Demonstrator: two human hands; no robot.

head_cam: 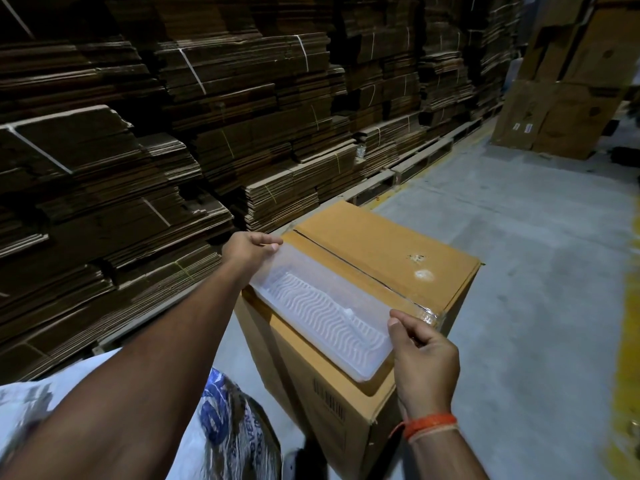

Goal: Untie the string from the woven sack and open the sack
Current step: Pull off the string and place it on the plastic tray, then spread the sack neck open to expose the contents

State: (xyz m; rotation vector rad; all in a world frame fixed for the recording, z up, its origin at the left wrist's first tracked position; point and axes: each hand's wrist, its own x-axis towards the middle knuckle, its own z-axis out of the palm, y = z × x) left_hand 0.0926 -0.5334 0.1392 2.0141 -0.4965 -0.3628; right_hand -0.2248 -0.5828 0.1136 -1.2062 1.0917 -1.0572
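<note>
The white woven sack (228,424) with blue print lies at the bottom left, partly hidden under my left forearm; no string shows on it. My left hand (247,249) pinches the far end of a long translucent plastic tray (322,313) with a wavy ribbed bottom. My right hand (420,355), with an orange thread at the wrist, grips the tray's near end. The tray is held just over a closed brown cardboard box (381,251).
Tall stacks of flattened, strapped cardboard (173,133) on pallets fill the left and the back. More cartons (568,91) stand at the far right. Grey concrete floor (526,271) runs along the right, with a yellow painted line (627,341) at its edge.
</note>
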